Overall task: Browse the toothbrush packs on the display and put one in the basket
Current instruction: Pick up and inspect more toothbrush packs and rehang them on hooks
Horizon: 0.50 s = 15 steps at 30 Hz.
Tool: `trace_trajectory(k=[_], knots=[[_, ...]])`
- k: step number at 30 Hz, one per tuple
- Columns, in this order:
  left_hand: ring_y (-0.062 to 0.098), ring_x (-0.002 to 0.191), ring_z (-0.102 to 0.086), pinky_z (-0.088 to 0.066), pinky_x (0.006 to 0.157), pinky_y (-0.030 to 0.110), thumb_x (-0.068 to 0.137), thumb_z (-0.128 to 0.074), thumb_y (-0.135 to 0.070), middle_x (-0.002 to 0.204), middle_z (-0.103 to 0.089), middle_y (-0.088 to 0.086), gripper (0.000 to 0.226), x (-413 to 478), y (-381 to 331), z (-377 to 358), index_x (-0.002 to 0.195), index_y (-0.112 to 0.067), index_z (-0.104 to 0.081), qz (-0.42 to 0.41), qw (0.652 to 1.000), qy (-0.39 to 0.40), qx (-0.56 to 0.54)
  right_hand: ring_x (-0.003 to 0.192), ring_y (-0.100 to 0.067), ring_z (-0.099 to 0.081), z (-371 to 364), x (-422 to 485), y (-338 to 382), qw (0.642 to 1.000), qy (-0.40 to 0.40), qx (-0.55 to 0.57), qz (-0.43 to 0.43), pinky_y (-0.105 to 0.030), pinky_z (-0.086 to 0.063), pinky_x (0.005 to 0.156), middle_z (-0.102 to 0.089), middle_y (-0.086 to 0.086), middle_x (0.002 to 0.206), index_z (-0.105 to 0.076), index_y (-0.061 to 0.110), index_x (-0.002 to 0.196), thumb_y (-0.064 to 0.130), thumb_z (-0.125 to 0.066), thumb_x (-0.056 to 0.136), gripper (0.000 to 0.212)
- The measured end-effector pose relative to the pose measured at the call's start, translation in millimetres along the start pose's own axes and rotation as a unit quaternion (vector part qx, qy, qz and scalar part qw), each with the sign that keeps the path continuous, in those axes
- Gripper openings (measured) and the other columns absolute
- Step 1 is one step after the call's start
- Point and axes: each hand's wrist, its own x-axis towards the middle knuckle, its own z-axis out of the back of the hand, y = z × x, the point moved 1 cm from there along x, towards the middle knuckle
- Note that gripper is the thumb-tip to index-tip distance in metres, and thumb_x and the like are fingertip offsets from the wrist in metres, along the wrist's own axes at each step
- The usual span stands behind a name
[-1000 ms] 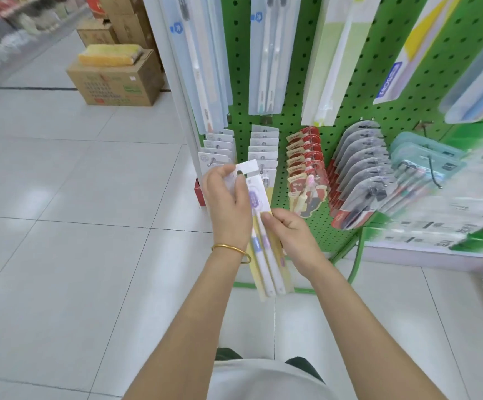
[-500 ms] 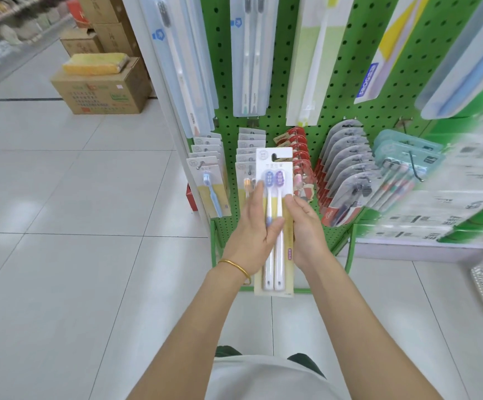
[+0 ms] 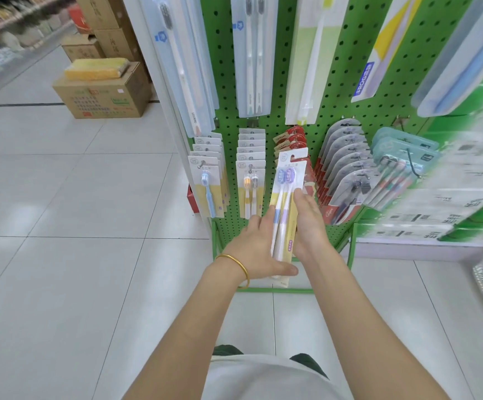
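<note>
1. The toothbrush pack (image 3: 288, 194) stands upright between both hands, before the pegboard (image 3: 335, 82)
2. The left hand (image 3: 256, 249) grips its lower left edge, thumb across the front
3. The right hand (image 3: 309, 226) pinches its right edge, slightly higher

Toothbrush pack (image 3: 288, 180): two brushes, blue and purple, on yellow-white card. Upright, slightly tilted, just before the hanging packs (image 3: 250, 174).

A yellow pack (image 3: 96, 69) tops a cardboard box (image 3: 103, 98).
</note>
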Motion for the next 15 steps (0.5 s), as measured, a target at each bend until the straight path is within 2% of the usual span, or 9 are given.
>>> trace_trajectory(k=[1,3,5,7,9,10,12,15], knots=[[0.022,0.135,-0.029,-0.034,0.107,0.034,0.068,-0.077,-0.048,0.146,-0.017,0.004,0.124,1,0,0,0.148,-0.024,0.014,0.005,1.0,0.011,-0.013,0.088,-0.018,-0.064,-1,0,0,1.0,0.011,0.011,-0.002,-0.039,-0.051,0.086,-0.063,-0.003,0.101,-0.047,0.019,0.12,0.032,-0.048,0.099,0.025],[0.023,0.133,-0.029,-0.035,0.106,0.035,0.067,-0.075,-0.037,0.145,-0.021,0.005,0.124,4,3,-1,0.147,-0.028,0.02,0.007,0.999,0.025,-0.04,0.084,-0.024,-0.065,-3,-2,1,0.999,0.029,0.031,-0.007,-0.046,-0.051,0.092,-0.065,-0.013,0.096,-0.051,0.008,0.12,0.033,-0.05,0.097,0.034],[0.024,0.128,-0.035,-0.04,0.103,0.039,0.062,-0.068,-0.028,0.143,-0.027,0.006,0.12,6,6,-2,0.146,-0.032,0.018,0.003,0.997,0.02,-0.068,0.079,-0.023,-0.062,-3,-1,2,0.999,0.03,0.022,-0.011,-0.043,-0.051,0.088,-0.064,-0.012,0.089,-0.057,0.003,0.11,0.04,-0.053,0.094,0.041],[0.023,0.122,-0.042,-0.042,0.101,0.037,0.068,-0.062,-0.017,0.14,-0.034,0.007,0.102,7,8,-1,0.149,-0.024,0.001,0.003,0.993,0.023,-0.116,0.078,-0.019,-0.059,-2,0,3,1.0,0.027,-0.009,-0.002,-0.036,-0.051,0.077,-0.061,-0.007,0.086,-0.057,0.007,0.098,0.037,-0.054,0.094,0.03],[0.022,0.111,-0.048,-0.045,0.094,0.032,0.083,-0.053,-0.005,0.126,-0.046,0.008,0.066,6,9,1,0.142,-0.009,-0.023,0.015,0.99,0.018,-0.142,0.079,-0.017,-0.06,2,2,3,0.998,0.021,-0.047,0.021,-0.032,-0.051,0.072,-0.063,-0.005,0.089,-0.054,0.01,0.098,0.021,-0.052,0.097,0.011],[0.02,0.105,-0.05,-0.045,0.089,0.03,0.088,-0.049,-0.004,0.119,-0.05,0.006,0.052,6,10,3,0.137,-0.007,-0.032,0.021,0.988,0.012,-0.153,0.08,-0.017,-0.061,4,2,3,0.997,0.015,-0.069,0.027,-0.032,-0.052,0.071,-0.065,-0.005,0.091,-0.055,0.009,0.101,0.015,-0.051,0.097,0.008],[0.018,0.099,-0.053,-0.046,0.085,0.029,0.093,-0.047,-0.009,0.112,-0.055,0.002,0.037,7,11,3,0.13,-0.01,-0.044,0.028,0.981,-0.003,-0.189,0.08,-0.016,-0.062,8,2,5,0.994,0.016,-0.101,0.035,-0.032,-0.053,0.07,-0.067,-0.004,0.093,-0.06,0.008,0.104,0.011,-0.05,0.097,0.013],[0.017,0.096,-0.058,-0.047,0.08,0.025,0.097,-0.046,-0.02,0.108,-0.062,0.001,0.028,7,11,5,0.123,-0.014,-0.057,0.036,0.968,-0.036,-0.246,0.078,-0.016,-0.064,10,1,7,0.992,0.034,-0.111,0.04,-0.031,-0.054,0.068,-0.069,-0.006,0.095,-0.063,0.005,0.1,0.009,-0.053,0.095,0.011]])
